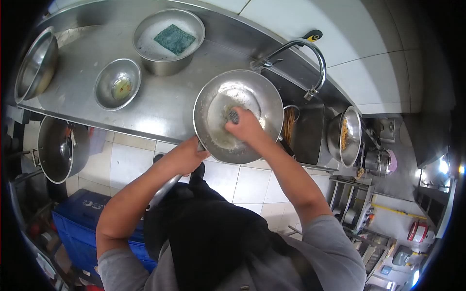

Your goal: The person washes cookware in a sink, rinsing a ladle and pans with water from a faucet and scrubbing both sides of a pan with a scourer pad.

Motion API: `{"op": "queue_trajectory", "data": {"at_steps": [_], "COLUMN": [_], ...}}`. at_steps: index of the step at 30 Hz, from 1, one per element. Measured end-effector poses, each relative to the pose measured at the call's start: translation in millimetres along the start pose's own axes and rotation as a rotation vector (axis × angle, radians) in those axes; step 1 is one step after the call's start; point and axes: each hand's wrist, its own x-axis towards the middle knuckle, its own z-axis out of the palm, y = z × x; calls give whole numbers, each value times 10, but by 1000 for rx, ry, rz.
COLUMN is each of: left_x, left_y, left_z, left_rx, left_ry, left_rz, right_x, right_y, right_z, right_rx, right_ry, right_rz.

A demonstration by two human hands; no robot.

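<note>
A wide metal pan (216,104) with cloudy liquid inside is tilted over the edge of the steel counter and sink. My left hand (190,156) is closed at the pan's lower left, where its handle is. Inside the pan, my right hand (245,127) grips a small grey scrubber (233,116), pressed to the pan's inner surface. Up and to the left, a deep metal bowl (167,63) holds suds and a green scouring pad (174,40). Beside it lies a small metal bowl (118,99) with a little yellowish liquid.
A curved faucet (323,65) rises behind the sink (310,131). To the right is a colander-like bowl (350,136) with yellow food pieces. Another bowl (36,68) stands far left, above a large pot (53,150). A blue box (73,228) is at lower left.
</note>
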Motion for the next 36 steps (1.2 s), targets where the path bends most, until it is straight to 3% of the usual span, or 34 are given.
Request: {"op": "queue_trajectory", "data": {"at_steps": [1, 3, 5, 7, 9, 10, 12, 13, 15, 19, 21, 22, 24, 25, 27, 28, 29, 31, 32, 34, 35, 36], "left_x": [-10, 26, 28, 1, 81, 101, 68, 64, 28, 64, 102, 111, 58, 87, 134, 97, 78, 54, 51, 43, 49, 49], "left_y": [7, -52, -36, -30, -138, -177, -154, -137, -136, -186, -160, -189, -142, -190, -190, -143, -129, -163, -167, -151, -125, -91], "left_z": [12, -2, 1, 35, 3, 11, 38, 16, -37, -12, -19, 7, -13, -15, -16, -21, -15, 21, 34, 62, 60, 50], "left_rx": [2, -25, -48, -35, -51, -46, -39, -45, -48, -28, -46, -40, -47, -53, -36, -35, -30, -14, 17, 24, 35, 40], "left_ry": [5, -16, -40, 14, -1, -27, -35, -23, -26, -63, -77, -26, -24, -32, -98, -103, -96, -30, -23, -16, -8, -9], "left_rz": [1, -11, -10, 11, -10, -30, -18, -9, 34, 7, 39, 57, 75, 65, 35, 46, 55, 100, 95, 77, 66, 64], "right_x": [-21, 63, 225, 202, 80, 120, 267, 260, 136, 91, 265, 247, 68, 110, 201, 228, 199, 59, -12, -153, -210, -248], "right_y": [22, 44, -16, -50, -42, 2, -54, -47, 21, 13, 19, 14, -44, -13, -192, -82, -93, -115, -4, 294, 286, 197], "right_z": [105, -19, -309, -220, -43, -84, -356, -293, 11, -184, -356, -276, -22, -62, -447, -495, -606, -720, -626, -398, -351, -297], "right_rx": [-302, -287, -330, -329, -307, -310, -379, -394, -269, -389, -449, -454, -501, -497, -532, -552, -558, 165, 166, 826, 834, 454], "right_ry": [45, 28, -386, -337, -68, -74, -446, -444, -46, -178, -447, -446, -155, -167, -580, -585, -574, -261, -266, 137, 141, 176], "right_rz": [-137, -163, -140, -132, -143, -141, -92, -103, -92, -118, -179, -188, -178, -171, -78, -61, -66, 400, 403, 652, 653, 398]}}
